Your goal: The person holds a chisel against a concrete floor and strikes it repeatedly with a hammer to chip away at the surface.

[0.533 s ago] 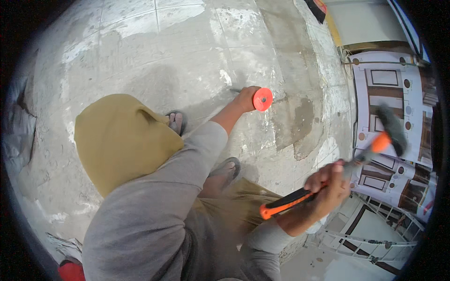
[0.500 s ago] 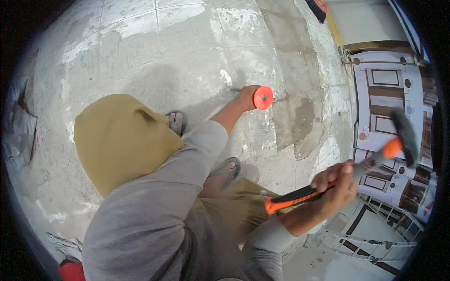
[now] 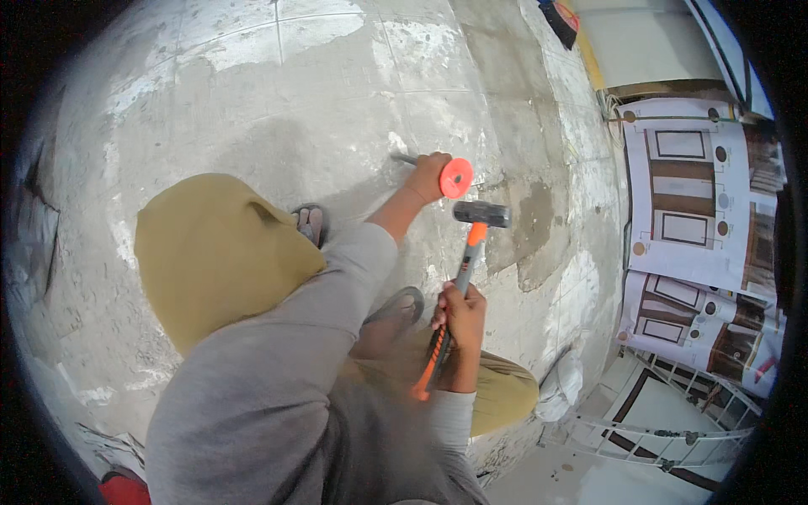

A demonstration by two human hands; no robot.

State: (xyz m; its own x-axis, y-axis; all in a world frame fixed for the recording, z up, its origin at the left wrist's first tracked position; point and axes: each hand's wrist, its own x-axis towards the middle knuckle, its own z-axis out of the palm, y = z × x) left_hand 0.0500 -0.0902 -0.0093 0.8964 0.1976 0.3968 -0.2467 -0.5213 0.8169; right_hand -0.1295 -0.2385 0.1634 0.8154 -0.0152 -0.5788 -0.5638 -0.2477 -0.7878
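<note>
My left hand is closed round a chisel with a round red hand guard. The chisel's grey shaft sticks out on the far side of the hand, toward the floor. In my right hand is a club hammer with a grey, black and orange handle, gripped about midway. Its dark metal head sits close to the guard, just below and right of it in the picture. Whether head and chisel touch I cannot tell.
Worn grey floor with white patches and a damp stain spreads around. My sandalled feet stand near the chisel. Printed sheets and a white ladder are at the right. A white bag lies beyond my knee.
My right hand has swung the hammer from the far right inward, left toward the chisel's guard. The left hand with the chisel has shifted slightly left in the picture.
</note>
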